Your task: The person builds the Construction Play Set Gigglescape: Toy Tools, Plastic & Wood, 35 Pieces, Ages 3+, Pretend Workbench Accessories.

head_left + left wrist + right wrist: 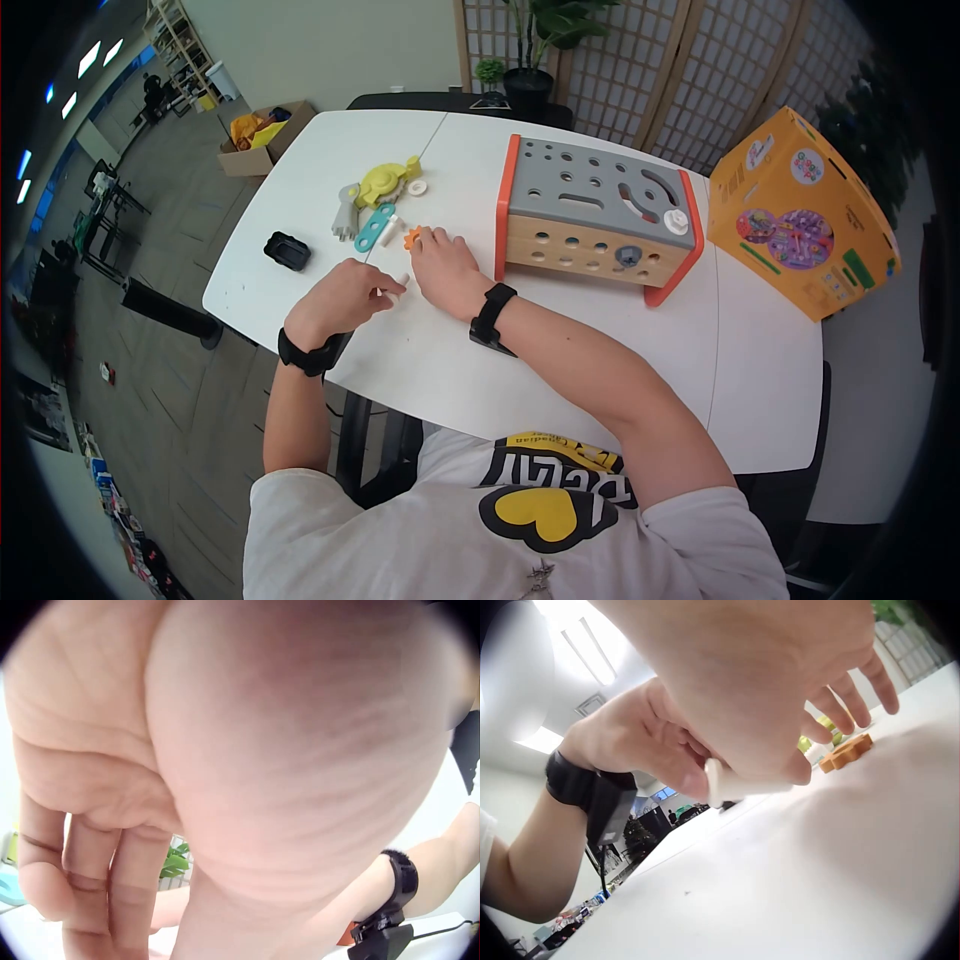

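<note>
A white peg point(402, 284) with a round, flat head is pinched at its head end by my left hand point(345, 297). In the right wrist view the peg point(750, 786) lies almost level above the table, its far end at the thumb of my right hand point(757, 697); whether they touch I cannot tell. The other fingers of the right hand point(447, 268) are spread and relaxed, close to an orange gear point(412, 238) on the table. In the left wrist view the palm of my left hand point(225, 750) hides the peg.
Beyond the hands lie a teal strip point(374, 228), another white peg point(391, 231), a yellow toy point(385, 184), a grey piece point(346, 214) and a white ring point(417, 187). A black tray point(287, 251) is at left, a wooden toy box point(590, 215) and orange carton point(805, 215) at right.
</note>
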Available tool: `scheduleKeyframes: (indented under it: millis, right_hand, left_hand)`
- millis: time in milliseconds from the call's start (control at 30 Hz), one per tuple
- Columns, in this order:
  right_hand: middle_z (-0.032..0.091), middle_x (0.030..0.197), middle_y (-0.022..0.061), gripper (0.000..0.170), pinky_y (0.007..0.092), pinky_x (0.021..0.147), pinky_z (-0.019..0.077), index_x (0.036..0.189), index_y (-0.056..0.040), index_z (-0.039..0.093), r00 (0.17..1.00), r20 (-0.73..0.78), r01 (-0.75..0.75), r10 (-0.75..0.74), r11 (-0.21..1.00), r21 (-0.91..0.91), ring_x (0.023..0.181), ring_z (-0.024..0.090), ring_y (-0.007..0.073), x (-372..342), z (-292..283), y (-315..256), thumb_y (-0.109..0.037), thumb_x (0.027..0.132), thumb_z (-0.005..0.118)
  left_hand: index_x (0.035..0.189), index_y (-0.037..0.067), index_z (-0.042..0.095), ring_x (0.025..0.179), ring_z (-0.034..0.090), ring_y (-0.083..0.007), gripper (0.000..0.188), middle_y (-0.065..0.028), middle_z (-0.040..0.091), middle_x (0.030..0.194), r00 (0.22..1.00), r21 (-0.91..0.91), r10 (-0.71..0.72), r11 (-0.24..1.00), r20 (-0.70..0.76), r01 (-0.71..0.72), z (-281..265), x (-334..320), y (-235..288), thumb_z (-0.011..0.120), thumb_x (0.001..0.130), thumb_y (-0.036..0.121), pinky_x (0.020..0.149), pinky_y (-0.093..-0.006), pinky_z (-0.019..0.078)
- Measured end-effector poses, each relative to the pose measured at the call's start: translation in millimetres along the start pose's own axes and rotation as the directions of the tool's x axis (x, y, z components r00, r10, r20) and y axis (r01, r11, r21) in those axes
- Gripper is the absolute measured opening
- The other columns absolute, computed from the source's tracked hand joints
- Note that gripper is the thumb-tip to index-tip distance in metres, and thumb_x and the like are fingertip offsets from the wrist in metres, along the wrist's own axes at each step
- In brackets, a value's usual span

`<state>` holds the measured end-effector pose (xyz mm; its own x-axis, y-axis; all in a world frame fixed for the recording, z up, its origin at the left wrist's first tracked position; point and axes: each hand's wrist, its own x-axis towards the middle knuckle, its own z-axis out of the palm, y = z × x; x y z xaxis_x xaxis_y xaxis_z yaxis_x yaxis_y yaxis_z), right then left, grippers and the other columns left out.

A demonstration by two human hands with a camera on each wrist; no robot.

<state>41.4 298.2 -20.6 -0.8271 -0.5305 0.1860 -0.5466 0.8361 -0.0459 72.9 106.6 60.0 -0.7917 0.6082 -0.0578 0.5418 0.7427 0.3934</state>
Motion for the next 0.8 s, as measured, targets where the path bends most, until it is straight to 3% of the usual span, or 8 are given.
scheduleKeyframes:
  millis: [167, 267, 300, 467, 500, 567, 667, 800]
  right_hand:
    - [0.059, 0.116, 0.0185, 0.028, 0.0447, 0.091, 0.0537, 0.116, 0.0041, 0.061, 0.999, -0.019, -0.029, 0.031, 0.997, 0.072, 0.106, 0.061, 0.0323, -2.8, 6.5, 9.3, -0.004, 0.090, 0.064]
    - [0.061, 0.113, 0.0195, 0.020, 0.0465, 0.090, 0.0537, 0.114, 0.0034, 0.060, 0.999, -0.023, -0.029, 0.034, 0.978, 0.205, 0.105, 0.063, 0.0338, -12.0, -1.8, 13.4, -0.005, 0.096, 0.060]
    - [0.062, 0.115, 0.0204, 0.020, 0.0448, 0.090, 0.0540, 0.114, 0.0035, 0.059, 0.996, -0.041, -0.065, 0.085, 0.931, 0.360, 0.107, 0.064, 0.0333, -12.9, -6.9, 14.0, -0.007, 0.097, 0.060]
    - [0.066, 0.116, 0.0214, 0.025, 0.0386, 0.090, 0.0541, 0.115, 0.0033, 0.054, 0.961, 0.058, -0.169, 0.270, 0.409, 0.897, 0.109, 0.067, 0.0284, -21.3, -62.9, 18.9, -0.019, 0.106, 0.057]
    - [0.066, 0.115, 0.0202, 0.026, 0.0375, 0.091, 0.0539, 0.117, 0.0020, 0.053, 0.972, 0.009, -0.085, 0.235, 0.313, 0.946, 0.108, 0.066, 0.0267, -22.4, -62.1, 20.1, -0.021, 0.106, 0.057]
    - [0.068, 0.115, 0.0179, 0.028, 0.0354, 0.092, 0.0535, 0.121, -0.0005, 0.051, 0.977, -0.106, 0.087, 0.184, 0.105, 0.991, 0.106, 0.066, 0.0235, -24.0, -64.5, 22.0, -0.025, 0.108, 0.057]
    - [0.066, 0.121, 0.0111, 0.033, 0.0349, 0.101, 0.0497, 0.134, -0.0074, 0.044, 0.990, -0.016, 0.038, 0.137, -0.160, 0.986, 0.114, 0.062, 0.0170, -36.0, -83.6, 25.6, -0.028, 0.110, 0.053]
    - [0.068, 0.120, 0.0163, 0.041, 0.0346, 0.095, 0.0520, 0.138, -0.0077, 0.039, 0.985, -0.127, 0.160, 0.116, -0.345, 0.925, 0.108, 0.064, 0.0192, -42.6, -84.0, 35.4, -0.029, 0.108, 0.058]
  left_hand:
    - [0.109, 0.008, 0.079, 0.085, 0.072, -0.0315, 0.027, -0.0140, 0.076, 0.096, 0.997, -0.053, -0.057, 0.997, -0.054, 0.055, -1.7, -4.4, -0.5, 0.075, 0.083, 0.000, 0.080, -0.0385, 0.0569]
    - [0.111, 0.005, 0.078, 0.087, 0.072, -0.0311, 0.029, -0.0143, 0.077, 0.101, 0.979, -0.068, 0.044, 0.996, -0.198, -0.059, -10.6, -7.7, 7.6, 0.074, 0.084, -0.004, 0.079, -0.0365, 0.0570]
    - [0.112, 0.004, 0.077, 0.088, 0.072, -0.0312, 0.029, -0.0145, 0.076, 0.103, 0.965, -0.077, 0.057, 0.994, -0.255, -0.079, -14.3, -9.2, 11.4, 0.073, 0.085, -0.005, 0.079, -0.0364, 0.0570]
    - [0.114, 0.002, 0.075, 0.094, 0.073, -0.0306, 0.031, -0.0146, 0.076, 0.107, 0.898, -0.113, 0.087, 0.982, -0.430, -0.149, -37.0, -21.4, 34.3, 0.068, 0.086, -0.010, 0.084, -0.0357, 0.0572]
    - [0.114, 0.001, 0.074, 0.094, 0.073, -0.0305, 0.032, -0.0144, 0.076, 0.107, 0.887, -0.118, 0.095, 0.979, -0.451, -0.165, -39.3, -22.7, 37.2, 0.067, 0.086, -0.011, 0.084, -0.0355, 0.0572]
    - [0.114, 0.002, 0.075, 0.093, 0.073, -0.0308, 0.035, -0.0152, 0.075, 0.106, 0.873, -0.113, 0.142, 0.969, -0.467, -0.218, -40.7, -22.7, 41.5, 0.066, 0.084, -0.014, 0.082, -0.0353, 0.0577]
    - [0.114, 0.004, 0.076, 0.090, 0.072, -0.0305, 0.037, -0.0152, 0.074, 0.103, 0.851, -0.111, 0.194, 0.953, -0.488, -0.281, -39.9, -20.4, 53.6, 0.065, 0.084, -0.016, 0.079, -0.0350, 0.0585]
    - [0.115, 0.004, 0.076, 0.089, 0.072, -0.0292, 0.042, -0.0147, 0.074, 0.103, 0.835, -0.123, 0.213, 0.941, -0.507, -0.315, -42.0, -16.8, 66.4, 0.063, 0.082, -0.019, 0.079, -0.0352, 0.0597]
